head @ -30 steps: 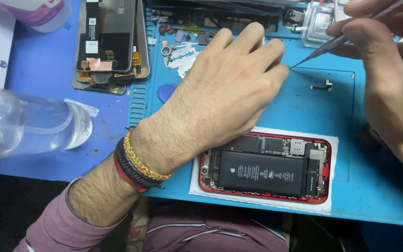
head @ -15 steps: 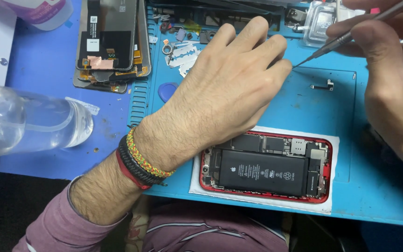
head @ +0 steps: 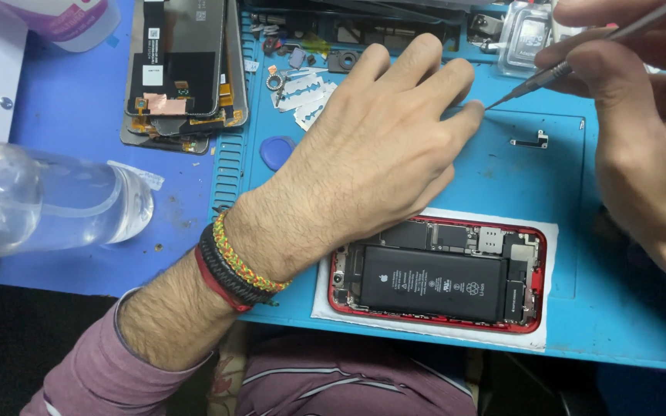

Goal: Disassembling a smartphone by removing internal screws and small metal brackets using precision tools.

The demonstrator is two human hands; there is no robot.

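My left hand [head: 379,146] lies palm down on the blue work mat [head: 502,177], fingers together and stretched toward the upper right, holding nothing that shows. My right hand [head: 641,131] grips metal tweezers [head: 556,73] whose tip meets my left index fingertip; whether a part sits there is too small to tell. Below my left hand lies an opened red phone [head: 437,277] on a white sheet, its black battery and boards exposed. A small metal bracket [head: 529,141] rests on the mat between my hands.
A stack of removed phone screens [head: 183,69] lies at the upper left. Razor blades [head: 302,96] and a blue pick [head: 275,150] sit near it. A clear plastic bottle [head: 40,200] lies on its side at the left. Small parts crowd the mat's far edge.
The tweezers' tip has stayed at my left fingertips. Both hands have barely shifted.
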